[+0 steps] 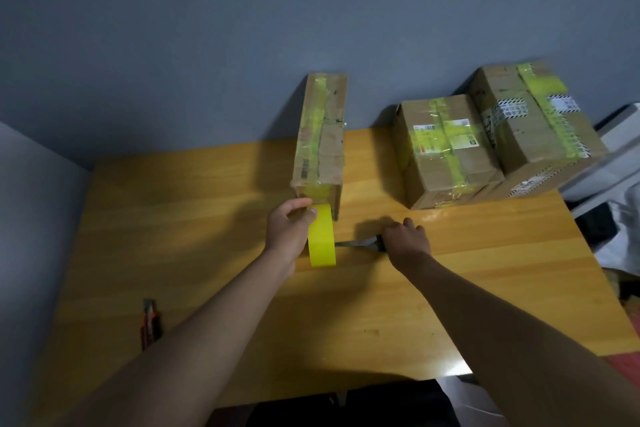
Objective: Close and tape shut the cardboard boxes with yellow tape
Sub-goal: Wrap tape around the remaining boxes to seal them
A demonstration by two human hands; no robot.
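Nearest the person, well behind the left hand's fingers and off to their left, a red and black utility knife (149, 325) lies flat on the wooden table (214, 288).

Farther out, the left hand (289, 230) grips a roll of yellow tape (322, 236), held on edge; the thumb lies over the top of the roll and the fingers curl round its far side, out of sight behind it. Just right of the roll, a pair of scissors (360, 243) lies on the table with its blades pointing toward the tape. The right hand (405, 241) rests over the handles with its fingers bent downward; whether they are actually closed round the handles I cannot tell, since the hand hides them.

Just beyond the left fingertips stands a narrow cardboard box (320, 139), closed, with a strip of yellow tape running along its top and down its near end; the roll sits right at that end. Well beyond the right fingertips, against the grey wall, a second closed box (446, 152) carries crossed yellow tape and a label, and a third taped box (533, 118) rests beside it, tilted.
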